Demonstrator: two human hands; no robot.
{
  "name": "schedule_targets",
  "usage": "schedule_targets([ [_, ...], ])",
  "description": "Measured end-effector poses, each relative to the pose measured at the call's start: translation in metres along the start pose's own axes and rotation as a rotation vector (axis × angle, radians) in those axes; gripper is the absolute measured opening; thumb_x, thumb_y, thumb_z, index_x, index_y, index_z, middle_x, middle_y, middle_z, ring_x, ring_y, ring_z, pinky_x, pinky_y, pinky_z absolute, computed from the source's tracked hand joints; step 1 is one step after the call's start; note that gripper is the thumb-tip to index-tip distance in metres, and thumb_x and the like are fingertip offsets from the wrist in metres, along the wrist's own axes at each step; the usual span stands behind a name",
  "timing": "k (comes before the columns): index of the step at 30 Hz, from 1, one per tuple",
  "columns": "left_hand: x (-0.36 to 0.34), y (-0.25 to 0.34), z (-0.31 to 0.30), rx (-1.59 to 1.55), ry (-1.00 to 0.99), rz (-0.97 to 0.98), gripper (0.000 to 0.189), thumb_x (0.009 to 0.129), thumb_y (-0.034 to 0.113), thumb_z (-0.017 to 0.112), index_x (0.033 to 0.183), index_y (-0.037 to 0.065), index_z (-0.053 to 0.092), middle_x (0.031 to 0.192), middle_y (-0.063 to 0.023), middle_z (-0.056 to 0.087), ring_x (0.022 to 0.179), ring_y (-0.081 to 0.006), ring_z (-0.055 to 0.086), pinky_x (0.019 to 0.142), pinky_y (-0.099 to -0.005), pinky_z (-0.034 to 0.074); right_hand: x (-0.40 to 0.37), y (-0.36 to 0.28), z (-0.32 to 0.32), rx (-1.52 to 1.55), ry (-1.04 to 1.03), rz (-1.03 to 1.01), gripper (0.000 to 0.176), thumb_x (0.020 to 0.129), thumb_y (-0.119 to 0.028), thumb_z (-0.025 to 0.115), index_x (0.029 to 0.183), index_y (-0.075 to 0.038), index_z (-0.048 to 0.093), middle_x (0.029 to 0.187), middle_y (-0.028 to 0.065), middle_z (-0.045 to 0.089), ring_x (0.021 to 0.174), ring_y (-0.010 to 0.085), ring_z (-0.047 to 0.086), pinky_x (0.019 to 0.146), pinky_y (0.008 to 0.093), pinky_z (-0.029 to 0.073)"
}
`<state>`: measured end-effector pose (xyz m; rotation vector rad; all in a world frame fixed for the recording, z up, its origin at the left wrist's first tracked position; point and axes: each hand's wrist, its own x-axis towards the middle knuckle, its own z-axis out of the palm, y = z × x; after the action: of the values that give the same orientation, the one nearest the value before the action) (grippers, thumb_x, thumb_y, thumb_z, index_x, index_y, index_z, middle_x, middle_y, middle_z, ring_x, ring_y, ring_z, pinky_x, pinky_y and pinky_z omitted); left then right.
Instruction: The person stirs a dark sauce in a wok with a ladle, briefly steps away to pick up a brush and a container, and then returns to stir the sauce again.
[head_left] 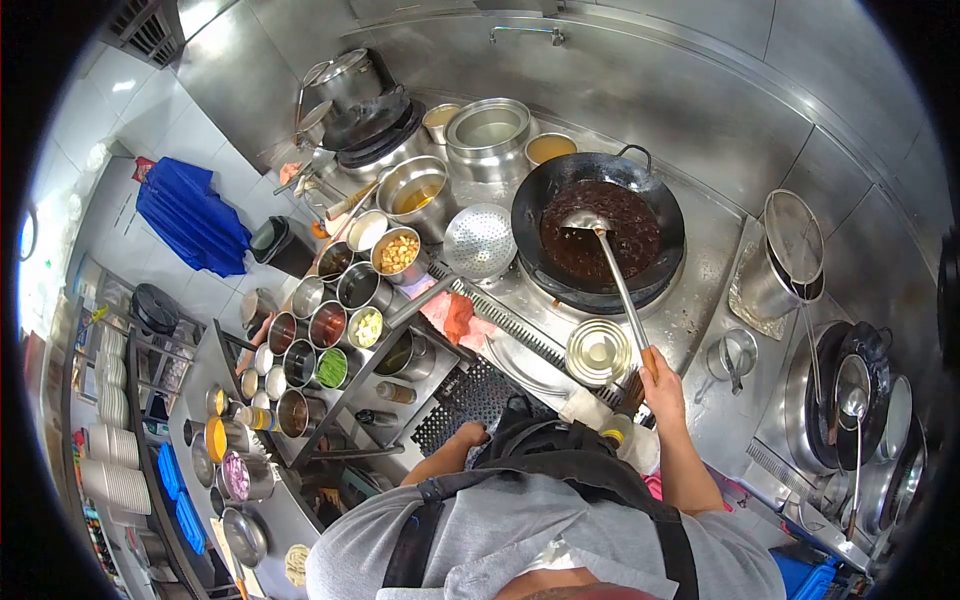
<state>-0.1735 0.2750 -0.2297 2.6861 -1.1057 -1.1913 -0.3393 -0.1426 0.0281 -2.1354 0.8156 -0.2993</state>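
My right hand [662, 388] is closed around the wooden grip of a long-handled ladle [622, 290]. The ladle's bowl rests in dark reddish-brown, bubbling liquid [605, 240] inside a large black wok [530, 215] on the stove. Low beside my dark apron [540, 450], my left hand [467, 438] has its fingers curled in; what they hold, if anything, is hidden. Just left of the ladle handle sits a round metal can or lidded pot [598, 352]. A perforated metal strainer [480, 242] lies left of the wok.
Metal pots of ingredients, including chopped greens [331, 368] and browned cubes [399, 253], crowd the left counter. Behind the strainer stands a big steel pot [488, 128]. At right are a mesh strainer [795, 235] over a pot and stacked woks [815, 390]. A black perforated mat [465, 400] covers the floor.
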Motion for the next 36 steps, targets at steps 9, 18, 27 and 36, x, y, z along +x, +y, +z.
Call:
schedule_targets([
  [9, 0.0, -0.001, 0.006, -0.052, 0.05, -0.032, 0.036, 0.081, 0.034, 0.057, 0.098, 0.005, 0.071, 0.105, -0.0196, 0.069, 0.098, -0.0376, 0.066, 0.084, -0.0462, 0.052, 0.011, 0.005, 0.0, -0.018, 0.033, -0.035, 0.048, 0.091, -0.021, 0.06, 0.137, -0.01, 0.052, 0.114, 0.027, 0.064, 0.108, 0.0431, 0.06, 0.094, 0.046, 0.047],
  [18, 0.005, -0.004, 0.008, 0.017, -0.037, 0.024, 0.043, 0.08, 0.036, 0.06, 0.105, 0.004, 0.07, 0.111, -0.0219, 0.067, 0.106, -0.0373, 0.064, 0.092, -0.0456, 0.05, 0.069, 0.002, -0.034, -0.214, 0.18, -0.13, 0.043, 0.091, -0.018, 0.06, 0.133, -0.01, 0.055, 0.109, 0.0244, 0.065, 0.101, 0.0447, 0.06, 0.089, 0.0499, 0.048],
  [27, -0.002, -0.01, 0.019, 0.001, -0.092, -0.092, 0.05, 0.079, 0.041, 0.065, 0.113, 0.004, 0.068, 0.12, -0.0241, 0.063, 0.114, -0.0384, 0.059, 0.098, -0.0459, 0.047, 0.003, -0.002, -0.128, -0.169, 0.157, 0.026, 0.041, 0.086, -0.02, 0.067, 0.126, -0.014, 0.063, 0.113, 0.02, 0.067, 0.105, 0.0379, 0.064, 0.09, 0.041, 0.05],
  [36, 0.014, 0.005, 0.01, -0.063, -0.078, -0.038, 0.043, 0.079, 0.029, 0.059, 0.113, 0.003, 0.067, 0.115, -0.0248, 0.065, 0.109, -0.0392, 0.062, 0.094, -0.0456, 0.049, -0.028, 0.01, -0.061, -0.086, 0.02, -0.083, 0.043, 0.088, -0.017, 0.065, 0.13, -0.01, 0.058, 0.122, 0.02, 0.064, 0.111, 0.0374, 0.062, 0.095, 0.0406, 0.048],
])
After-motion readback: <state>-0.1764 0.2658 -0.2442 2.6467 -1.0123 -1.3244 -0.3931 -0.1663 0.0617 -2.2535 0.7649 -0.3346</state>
